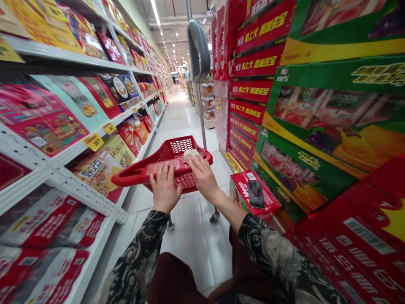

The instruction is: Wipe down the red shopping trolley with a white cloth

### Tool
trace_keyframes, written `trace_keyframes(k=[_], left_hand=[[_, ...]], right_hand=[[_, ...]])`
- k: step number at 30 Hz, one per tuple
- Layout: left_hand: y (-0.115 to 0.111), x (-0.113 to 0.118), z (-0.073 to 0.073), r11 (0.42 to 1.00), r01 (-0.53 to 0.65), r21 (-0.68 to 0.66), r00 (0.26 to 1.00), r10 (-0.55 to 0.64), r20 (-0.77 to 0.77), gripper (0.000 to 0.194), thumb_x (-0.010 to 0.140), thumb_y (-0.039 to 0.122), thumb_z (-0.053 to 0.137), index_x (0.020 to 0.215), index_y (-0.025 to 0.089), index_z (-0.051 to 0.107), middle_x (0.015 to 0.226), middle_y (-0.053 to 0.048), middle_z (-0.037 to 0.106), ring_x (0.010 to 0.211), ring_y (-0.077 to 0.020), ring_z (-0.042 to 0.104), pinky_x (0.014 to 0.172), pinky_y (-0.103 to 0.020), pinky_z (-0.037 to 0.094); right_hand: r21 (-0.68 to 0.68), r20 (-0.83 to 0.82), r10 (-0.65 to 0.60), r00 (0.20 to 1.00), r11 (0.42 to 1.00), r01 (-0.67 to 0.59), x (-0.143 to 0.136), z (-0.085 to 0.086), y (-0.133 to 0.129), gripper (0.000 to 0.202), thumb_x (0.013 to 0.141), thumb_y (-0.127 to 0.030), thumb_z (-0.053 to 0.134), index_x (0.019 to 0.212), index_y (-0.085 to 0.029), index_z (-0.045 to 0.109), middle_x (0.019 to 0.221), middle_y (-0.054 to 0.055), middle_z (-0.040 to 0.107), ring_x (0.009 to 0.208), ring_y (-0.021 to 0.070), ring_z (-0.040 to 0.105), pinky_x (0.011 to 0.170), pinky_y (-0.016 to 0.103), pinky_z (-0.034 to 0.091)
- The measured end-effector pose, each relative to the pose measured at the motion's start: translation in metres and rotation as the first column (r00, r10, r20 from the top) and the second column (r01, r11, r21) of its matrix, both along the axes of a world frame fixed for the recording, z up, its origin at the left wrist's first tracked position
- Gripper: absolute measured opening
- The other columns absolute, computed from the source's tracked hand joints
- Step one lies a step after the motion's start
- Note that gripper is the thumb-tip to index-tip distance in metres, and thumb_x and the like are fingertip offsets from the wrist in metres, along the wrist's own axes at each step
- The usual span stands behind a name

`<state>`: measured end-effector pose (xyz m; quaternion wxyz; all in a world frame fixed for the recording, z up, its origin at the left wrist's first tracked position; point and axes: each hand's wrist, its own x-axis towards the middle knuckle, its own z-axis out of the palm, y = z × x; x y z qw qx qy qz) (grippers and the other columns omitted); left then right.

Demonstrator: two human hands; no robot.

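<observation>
A red plastic basket [182, 147] with perforated walls stands on a wheeled metal frame in the aisle. My left hand [165, 188] rests with its fingers spread on the near red rim, over a pale label strip. To the right, my right hand [204, 175] has its fingers over a crumpled whitish thing [190, 154], which looks like a cloth or tissue, at the basket's right part. The fingers press it against the red plastic. A grey loop handle [198, 50] on a tall pole rises behind the basket.
White shelves [117, 207] with packaged food line the left side. Stacked red drink cartons [249, 88] and green boxes [335, 97] form the right side. A red box [268, 202] with a dark phone-like object sits low at right. The tiled aisle [179, 105] runs forward.
</observation>
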<state>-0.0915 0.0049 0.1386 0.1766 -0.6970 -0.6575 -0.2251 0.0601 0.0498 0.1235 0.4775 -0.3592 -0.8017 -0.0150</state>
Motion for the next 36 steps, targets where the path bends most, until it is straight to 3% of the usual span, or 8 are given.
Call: trace_keyframes(k=[4,9,12,19,27,30,33,36], left_hand=[[0.003,0.008,-0.003,0.999,-0.028,0.015,0.999,0.027,0.035,0.065,0.073,0.029,0.049,0.133,0.011,0.033,0.14,-0.017,0.033,0.132,-0.0307,0.023,0.106,-0.055,0.009],[0.007,0.018,-0.006,0.998,-0.038,0.046,0.997,0.035,0.065,0.061,0.075,0.028,0.044,0.133,0.01,0.033,0.14,-0.017,0.034,0.132,-0.0304,0.022,0.106,-0.054,0.006],[0.007,0.016,-0.005,0.999,-0.023,0.039,0.999,0.021,0.049,0.06,0.076,0.028,0.044,0.133,0.011,0.033,0.14,-0.016,0.035,0.132,-0.0296,0.023,0.106,-0.053,0.006],[0.002,0.008,-0.007,0.999,-0.025,0.036,0.996,0.022,0.083,0.068,0.073,0.029,0.051,0.134,0.01,0.029,0.143,-0.018,0.026,0.133,-0.033,0.015,0.105,-0.057,0.005],[0.002,0.006,-0.011,0.998,-0.035,0.056,0.995,0.03,0.09,0.067,0.073,0.03,0.048,0.134,0.01,0.029,0.141,-0.019,0.031,0.133,-0.032,0.017,0.106,-0.054,0.007],[-0.001,0.001,-0.01,0.999,-0.017,0.044,0.997,0.014,0.078,0.069,0.073,0.031,0.05,0.135,0.012,0.027,0.142,-0.018,0.029,0.134,-0.0322,0.017,0.106,-0.054,0.008],[-0.002,0.002,-0.008,0.999,-0.014,0.039,0.997,0.01,0.081,0.069,0.074,0.031,0.05,0.136,0.012,0.026,0.142,-0.018,0.028,0.134,-0.0321,0.015,0.106,-0.055,0.008],[-0.002,0.007,-0.007,0.998,-0.019,0.052,0.995,0.013,0.102,0.069,0.074,0.032,0.05,0.136,0.012,0.027,0.142,-0.019,0.029,0.134,-0.0335,0.015,0.105,-0.058,0.008]], right_hand=[[-0.017,-0.067,-0.071,0.995,0.997,0.07,0.004,0.003,0.005,0.051,0.081,-0.003,0.034,0.13,-0.016,0.043,0.137,0.007,0.04,0.135,0.0192,0.017,0.109,0.044,0.022],[-0.032,-0.015,0.063,0.998,0.997,-0.063,-0.03,-0.003,-0.008,0.039,0.087,-0.013,0.038,0.125,-0.017,0.049,0.136,0.006,0.043,0.134,0.0177,0.019,0.111,0.043,0.019],[-0.017,0.009,0.074,0.997,0.997,-0.074,-0.029,-0.007,-0.009,0.038,0.089,-0.015,0.037,0.124,-0.018,0.049,0.135,0.005,0.044,0.134,0.0167,0.02,0.111,0.041,0.019],[-0.057,-0.054,-0.148,0.988,0.988,0.144,0.007,-0.003,0.008,0.045,0.084,-0.006,0.035,0.127,-0.014,0.046,0.141,0.009,0.034,0.136,0.0199,0.011,0.11,0.045,0.018],[0.024,0.095,0.004,0.996,1.0,-0.006,-0.042,-0.006,-0.011,0.034,0.09,-0.017,0.039,0.121,-0.016,0.053,0.135,0.005,0.044,0.133,0.0175,0.021,0.111,0.037,0.02],[0.035,0.099,0.012,0.995,0.999,-0.015,-0.028,-0.008,-0.005,0.035,0.09,-0.017,0.037,0.122,-0.017,0.052,0.136,0.005,0.043,0.134,0.0172,0.019,0.11,0.039,0.022],[0.006,0.068,-0.076,0.995,0.997,0.075,-0.007,-0.007,0.003,0.038,0.089,-0.013,0.036,0.124,-0.017,0.049,0.137,0.006,0.041,0.135,0.0184,0.018,0.109,0.042,0.022],[-0.014,0.067,-0.129,0.989,0.991,0.13,-0.004,-0.003,0.001,0.038,0.088,-0.013,0.039,0.124,-0.015,0.049,0.138,0.008,0.039,0.135,0.0199,0.017,0.11,0.043,0.02]])
